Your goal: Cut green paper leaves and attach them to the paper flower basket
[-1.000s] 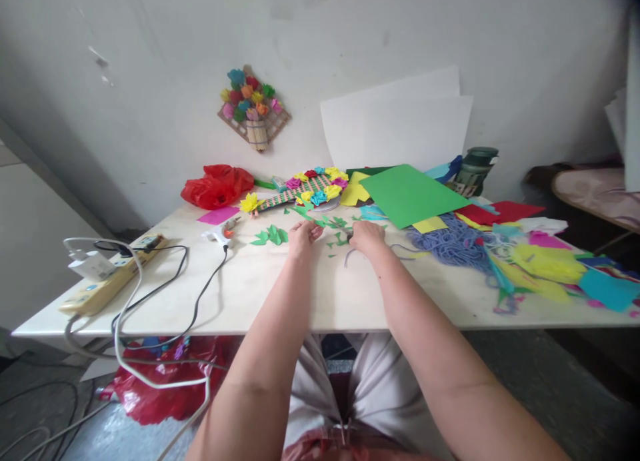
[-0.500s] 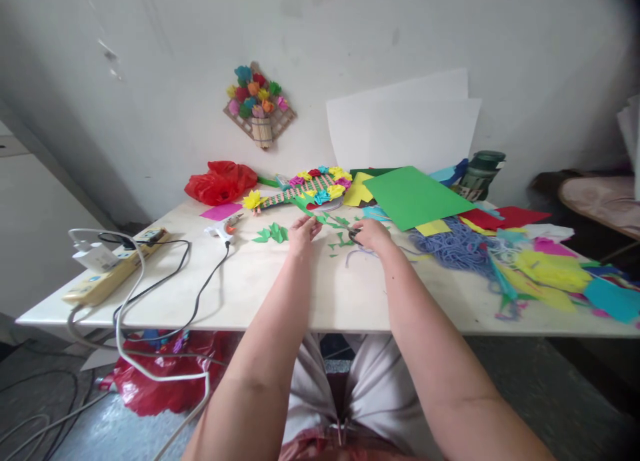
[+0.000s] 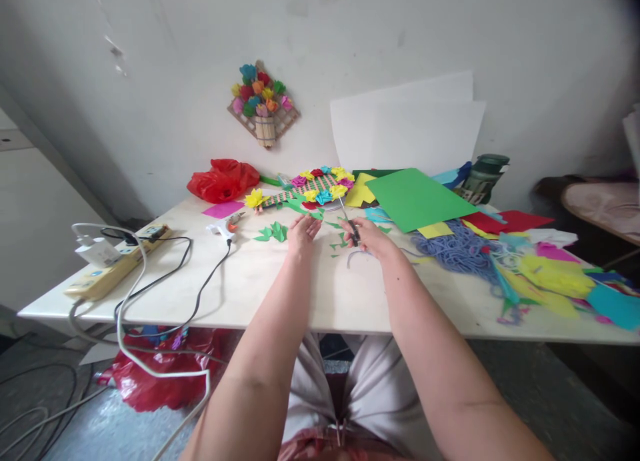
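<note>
In the head view, my right hand [image 3: 371,238] grips black-handled scissors [image 3: 355,233], their blades pointing up and away from me. My left hand [image 3: 301,234] is at the middle of the table with fingers stretched out and apart, apparently holding nothing. Just past its fingertips lies a green paper piece [image 3: 316,214]. Cut green paper leaves [image 3: 273,232] rest left of that hand. Small green scraps [image 3: 340,245] are scattered between my hands. Behind them is a woven, guitar-shaped craft [image 3: 295,192] edged with colourful paper flowers.
A glue gun [image 3: 221,230] and a power strip [image 3: 117,268] with cables occupy the table's left side. To the right are a green sheet [image 3: 420,198], purple yarn [image 3: 453,248], coloured paper and a dark bottle [image 3: 483,179]. A red plastic bag [image 3: 223,181] sits at the back left.
My left fingers have opened from a pinch on the green paper, which now lies beyond them. The scissors have swung from pointing left to pointing upward in my right hand.
</note>
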Demonstrator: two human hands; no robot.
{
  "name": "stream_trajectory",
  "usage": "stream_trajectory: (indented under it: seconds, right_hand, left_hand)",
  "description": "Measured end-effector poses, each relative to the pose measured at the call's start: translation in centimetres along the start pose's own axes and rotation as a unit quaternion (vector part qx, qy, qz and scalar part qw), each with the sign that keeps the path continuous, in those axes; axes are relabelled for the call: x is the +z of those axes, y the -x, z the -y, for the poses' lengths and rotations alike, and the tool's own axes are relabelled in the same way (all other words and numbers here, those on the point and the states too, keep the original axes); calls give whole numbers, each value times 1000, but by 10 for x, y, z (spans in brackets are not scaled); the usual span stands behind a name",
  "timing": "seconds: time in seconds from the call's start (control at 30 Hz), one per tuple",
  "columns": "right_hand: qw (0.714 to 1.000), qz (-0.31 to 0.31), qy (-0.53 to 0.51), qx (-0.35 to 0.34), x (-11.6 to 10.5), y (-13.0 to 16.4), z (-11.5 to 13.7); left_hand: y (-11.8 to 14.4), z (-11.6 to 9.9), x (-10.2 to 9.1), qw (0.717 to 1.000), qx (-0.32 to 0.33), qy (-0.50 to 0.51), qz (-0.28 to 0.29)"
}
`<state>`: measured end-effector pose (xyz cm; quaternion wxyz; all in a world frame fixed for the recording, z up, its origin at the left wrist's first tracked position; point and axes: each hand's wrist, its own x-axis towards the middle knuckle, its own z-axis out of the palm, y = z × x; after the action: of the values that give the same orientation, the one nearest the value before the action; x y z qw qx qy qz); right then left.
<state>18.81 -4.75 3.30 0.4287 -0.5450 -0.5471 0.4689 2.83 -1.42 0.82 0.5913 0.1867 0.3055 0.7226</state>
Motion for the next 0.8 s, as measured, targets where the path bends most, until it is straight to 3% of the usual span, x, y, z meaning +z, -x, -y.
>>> stream_trajectory:
  seconds: [0.17, 0.43, 0.8]
  right_hand:
    - [997, 71, 4, -29, 3, 2, -2]
    - [991, 122, 26, -45, 15, 4, -1]
    - [993, 113, 3, -40, 23, 2, -3]
  left_hand:
    - [-2, 1, 0, 999, -5, 50, -14]
    - [-1, -1, -1, 997, -22, 77, -3]
    - [3, 2, 0, 996, -37, 62, 54]
